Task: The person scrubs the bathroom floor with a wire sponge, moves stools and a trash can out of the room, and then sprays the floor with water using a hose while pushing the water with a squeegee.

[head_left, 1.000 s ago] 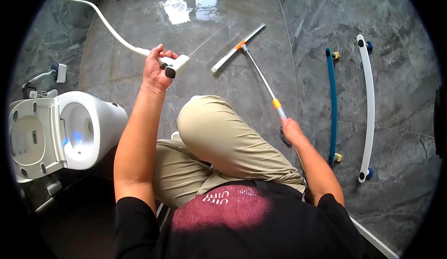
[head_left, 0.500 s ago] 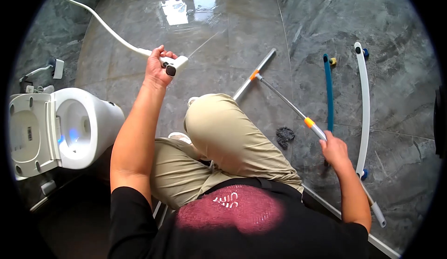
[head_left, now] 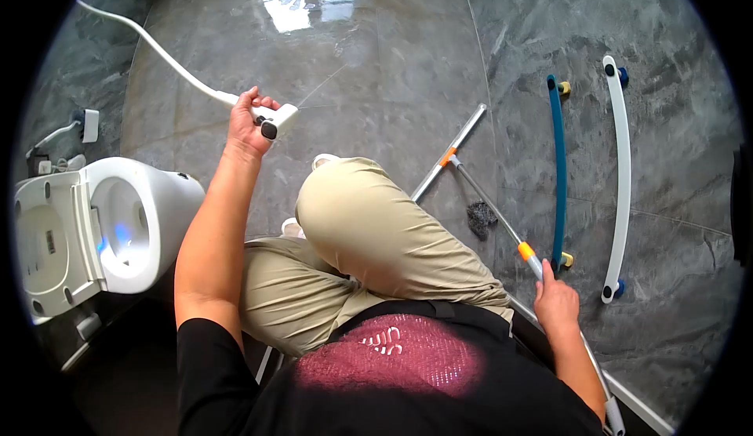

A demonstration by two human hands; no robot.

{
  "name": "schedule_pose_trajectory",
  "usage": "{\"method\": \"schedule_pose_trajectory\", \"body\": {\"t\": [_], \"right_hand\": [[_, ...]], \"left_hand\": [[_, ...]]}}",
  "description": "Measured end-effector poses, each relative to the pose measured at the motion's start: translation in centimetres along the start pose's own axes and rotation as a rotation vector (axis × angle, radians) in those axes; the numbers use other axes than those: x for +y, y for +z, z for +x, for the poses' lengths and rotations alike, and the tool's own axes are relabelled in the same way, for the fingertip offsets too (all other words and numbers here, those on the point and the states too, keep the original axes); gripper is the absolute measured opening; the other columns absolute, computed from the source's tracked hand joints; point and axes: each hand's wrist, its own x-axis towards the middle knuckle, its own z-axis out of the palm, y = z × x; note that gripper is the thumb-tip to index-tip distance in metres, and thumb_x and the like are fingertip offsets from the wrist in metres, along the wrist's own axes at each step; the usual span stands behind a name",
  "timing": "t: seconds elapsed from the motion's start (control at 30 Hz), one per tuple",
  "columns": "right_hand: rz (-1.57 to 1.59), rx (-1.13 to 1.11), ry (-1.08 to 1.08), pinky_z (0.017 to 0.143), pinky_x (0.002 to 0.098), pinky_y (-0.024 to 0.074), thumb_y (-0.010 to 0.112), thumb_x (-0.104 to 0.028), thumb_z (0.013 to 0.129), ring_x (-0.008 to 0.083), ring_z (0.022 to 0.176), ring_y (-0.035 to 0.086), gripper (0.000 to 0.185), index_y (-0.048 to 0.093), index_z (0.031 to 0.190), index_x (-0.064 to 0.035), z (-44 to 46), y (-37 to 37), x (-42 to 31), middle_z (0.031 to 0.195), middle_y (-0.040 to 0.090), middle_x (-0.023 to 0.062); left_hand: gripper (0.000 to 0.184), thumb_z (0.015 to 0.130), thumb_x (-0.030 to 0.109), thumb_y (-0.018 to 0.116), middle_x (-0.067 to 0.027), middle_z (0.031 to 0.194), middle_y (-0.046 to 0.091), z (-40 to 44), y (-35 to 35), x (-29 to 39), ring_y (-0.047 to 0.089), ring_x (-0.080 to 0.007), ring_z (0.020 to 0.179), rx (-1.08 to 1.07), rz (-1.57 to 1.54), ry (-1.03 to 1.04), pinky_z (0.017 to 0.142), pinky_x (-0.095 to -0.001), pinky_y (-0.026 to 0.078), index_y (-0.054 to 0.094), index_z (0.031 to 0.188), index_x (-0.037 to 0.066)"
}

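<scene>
My left hand (head_left: 245, 128) is closed round a white handheld sprayer (head_left: 287, 116) above the floor, to the left of my knees. A white hose (head_left: 169, 56) runs from it to the upper left. Thin jets of water leave its head toward the wet grey tile floor (head_left: 329, 59). My right hand (head_left: 557, 304) grips the grey handle of a long floor squeegee (head_left: 450, 157) with orange joints. The squeegee's blade lies slanted on the floor in front of my right knee; its near end is hidden by the leg. The pole continues back past my right forearm.
A white toilet (head_left: 157, 193) with its lid raised stands at the left. A teal grab bar (head_left: 558, 161) and a white grab bar (head_left: 621, 177) are fixed to the grey wall at right. A dark scrubbing pad (head_left: 481, 220) lies on the floor by the squeegee pole.
My left hand and the sprayer have moved left and slightly nearer me. My right hand has come back toward my body, drawing the squeegee nearer and slightly right.
</scene>
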Motion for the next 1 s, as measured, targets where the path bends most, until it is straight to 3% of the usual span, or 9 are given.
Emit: {"method": "schedule_pose_trajectory", "body": {"t": [0.27,0.43,0.67,0.73,0.8,1.0], "right_hand": [[0.165,-0.069,-0.082,0.066,0.0465,0.0464,0.053,-0.025,0.084,0.0372,0.070,0.060,0.047,0.044,0.129,-0.0146,2.8,-0.7,-2.5,0.075,0.062,0.0200],[0.149,0.026,-0.144,0.066,0.0464,0.0468,0.053,-0.025,0.084,0.0375,0.071,0.061,0.048,0.042,0.129,-0.0125,6.4,-1.1,-7.5,0.076,0.062,0.0208],[0.214,0.037,-0.198,0.066,0.0473,0.0467,0.052,-0.026,0.085,0.0390,0.071,0.060,0.044,0.046,0.127,-0.0152,8.9,-2.9,-7.9,0.076,0.062,0.0210],[0.311,-0.026,-0.174,0.066,0.0477,0.0467,0.051,-0.029,0.086,0.0394,0.073,0.060,0.046,0.043,0.129,-0.0153,8.6,-0.6,-10.3,0.077,0.062,0.0222],[0.269,0.008,-0.210,0.067,0.0475,0.0470,0.050,-0.029,0.086,0.0394,0.073,0.060,0.048,0.041,0.131,-0.0139,9.3,0.8,-13.3,0.078,0.062,0.0226],[0.266,0.188,-0.416,0.069,0.0486,0.0465,0.049,-0.026,0.086,0.0389,0.077,0.060,0.048,0.039,0.129,-0.0071,20.5,-3.5,-23.8,0.082,0.062,0.0215]], "left_hand": [[0.026,0.081,0.010,0.057,-0.0007,0.057,0.043,-0.1,0.1,1.3,0.049,-0.0190,0.062,-0.056,-0.052,0.046,0.072,-0.0368,0.047,0.041,0.061,0.011],[0.025,0.081,0.009,0.057,-0.0002,0.057,0.043,0.5,-1.4,2.3,0.048,-0.0160,0.060,-0.058,-0.090,0.029,0.071,-0.0361,0.047,0.041,0.062,0.010],[0.026,0.082,0.009,0.057,0.0005,0.058,0.042,-0.1,-1.8,3.4,0.048,-0.0147,0.059,0.011,-0.150,0.100,0.072,-0.0364,0.047,0.040,0.062,0.011],[0.024,0.082,0.009,0.056,0.0008,0.057,0.041,-0.4,-1.6,3.8,0.048,-0.0143,0.059,0.028,-0.118,0.122,0.072,-0.0363,0.047,0.040,0.064,0.011],[0.021,0.081,0.009,0.056,0.0018,0.058,0.040,-0.8,-1.6,4.2,0.047,-0.0130,0.056,0.004,-0.122,0.115,0.062,-0.0349,0.048,0.040,0.069,0.015],[0.023,0.079,0.005,0.059,0.0016,0.056,0.042,-2.6,-2.3,4.8,0.047,-0.0140,0.055,0.077,-0.189,0.163,0.061,-0.0347,0.048,0.040,0.069,0.016]]}}
